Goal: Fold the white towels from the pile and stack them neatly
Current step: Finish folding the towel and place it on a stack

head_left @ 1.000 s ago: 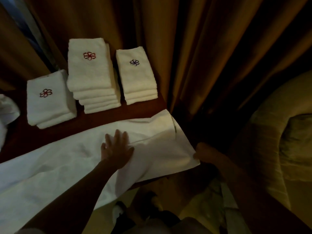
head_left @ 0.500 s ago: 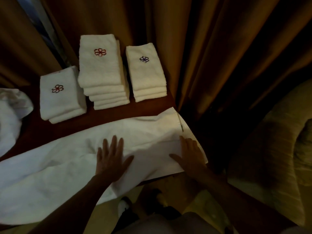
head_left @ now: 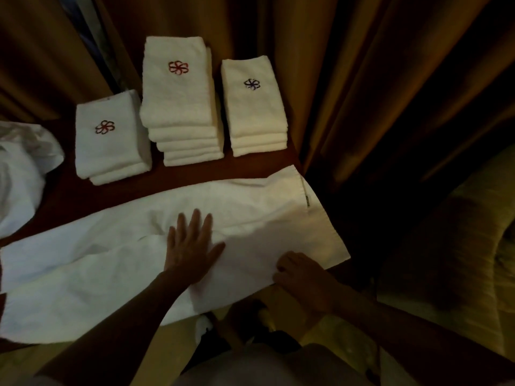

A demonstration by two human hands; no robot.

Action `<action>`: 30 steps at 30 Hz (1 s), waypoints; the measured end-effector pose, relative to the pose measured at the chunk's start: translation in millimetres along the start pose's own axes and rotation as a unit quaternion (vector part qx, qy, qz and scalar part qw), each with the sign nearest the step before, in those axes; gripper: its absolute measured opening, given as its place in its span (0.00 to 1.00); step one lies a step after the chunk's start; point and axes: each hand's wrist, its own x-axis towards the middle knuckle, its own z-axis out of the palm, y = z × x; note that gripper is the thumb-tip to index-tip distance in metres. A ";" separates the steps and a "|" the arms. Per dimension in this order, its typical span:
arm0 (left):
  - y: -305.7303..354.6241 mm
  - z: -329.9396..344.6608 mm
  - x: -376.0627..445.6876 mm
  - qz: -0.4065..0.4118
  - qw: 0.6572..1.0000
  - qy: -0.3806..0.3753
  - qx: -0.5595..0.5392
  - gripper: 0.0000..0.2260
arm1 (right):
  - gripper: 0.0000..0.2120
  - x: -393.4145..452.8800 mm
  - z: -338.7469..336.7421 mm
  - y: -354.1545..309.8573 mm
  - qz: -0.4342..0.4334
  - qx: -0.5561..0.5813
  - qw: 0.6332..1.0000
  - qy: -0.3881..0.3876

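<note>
While the long white terry towel (head_left: 117, 263) lies spread across the near edge of the dark reddish-brown wooden surface (head_left: 178, 178), both hands rest on its right-hand part. Nearest the camera, the right hand (head_left: 302, 277) sits at the towel's near hem, close to the right end; its fingers look curled over the edge, though the dim light leaves it unclear whether they actually pinch the cloth. Just left of it and a little farther in, the left hand (head_left: 192, 247) lies flat, fingers straight and slightly spread, pressing the cloth down.

The towel's long axis runs left to right, tilting slightly farther away toward the right, where a short hemmed end with a small tag (head_left: 306, 200) hangs past the surface's corner. Most of its length stretches away to the left of both hands, so the right hand is the nearer one to the short end and seems best placed to carry that end leftward over the left hand's hold, if a crosswise fold comes next.

Beyond the towel stand three stacks of folded white towels: a low left stack (head_left: 111, 140), a taller middle stack (head_left: 181, 101) and a right stack (head_left: 253, 107), each topped by an embroidered flower. At the far left, a rumpled pile of unfolded white towels (head_left: 19, 174) waits. Brown curtains (head_left: 362, 65) hang behind.
</note>
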 end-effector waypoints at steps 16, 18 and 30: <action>-8.0 20.4 -14.7 -0.026 0.998 0.059 -0.009 0.39 | 0.22 103.6 -29.1 120.4 0.675 0.256 0.691 0.039; -14.8 21.0 -20.1 -0.034 0.997 0.064 -0.021 0.40 | 0.16 106.0 -32.4 119.6 0.657 0.215 0.722 0.033; -36.6 19.7 -36.8 -0.028 0.998 0.054 -0.004 0.42 | 0.19 93.3 -38.0 97.1 0.650 0.180 0.738 0.027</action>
